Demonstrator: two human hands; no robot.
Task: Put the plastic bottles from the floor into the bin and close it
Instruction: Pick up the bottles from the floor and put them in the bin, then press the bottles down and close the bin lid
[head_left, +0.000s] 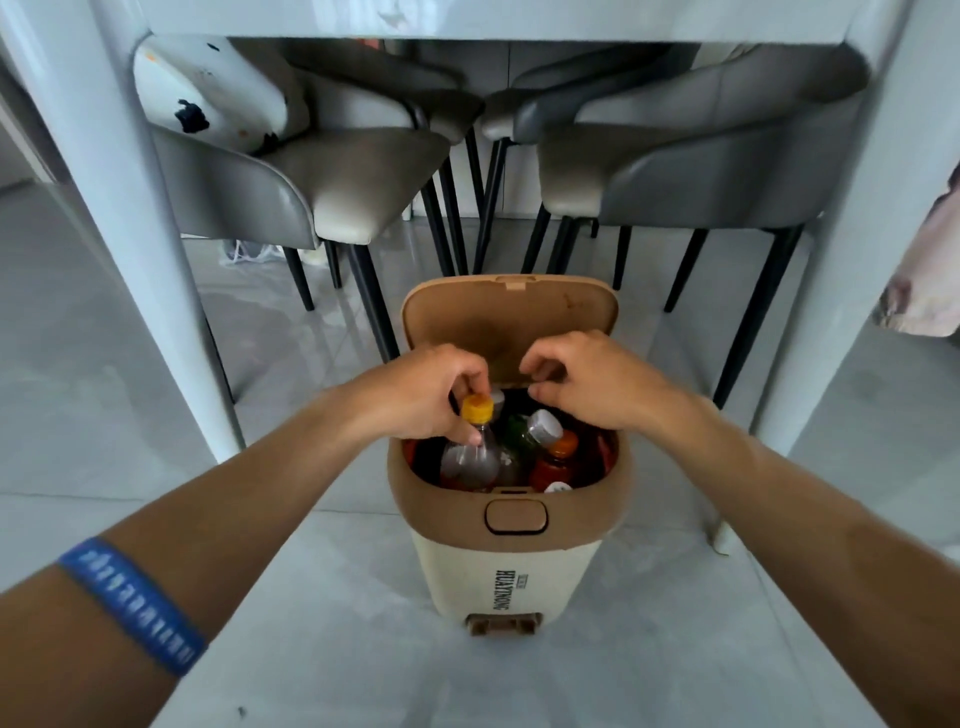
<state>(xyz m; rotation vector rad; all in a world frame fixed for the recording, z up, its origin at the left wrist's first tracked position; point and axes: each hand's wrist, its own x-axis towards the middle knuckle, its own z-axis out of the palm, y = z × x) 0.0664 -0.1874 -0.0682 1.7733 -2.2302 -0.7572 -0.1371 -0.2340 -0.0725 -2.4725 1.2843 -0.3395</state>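
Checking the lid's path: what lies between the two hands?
Head view: only the raised lid's underside shows between the left hand and right hand.

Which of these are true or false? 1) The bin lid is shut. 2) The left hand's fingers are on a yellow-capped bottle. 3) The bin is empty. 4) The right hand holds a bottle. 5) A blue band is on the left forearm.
1) False: the lid stands open behind the bin.
2) True: the left hand pinches the yellow-capped bottle near its neck.
3) False: several bottles stand inside, among them an orange-capped bottle.
4) False: the right hand hovers over the opening, fingers curled, holding nothing visible.
5) True: the blue band circles the left forearm.
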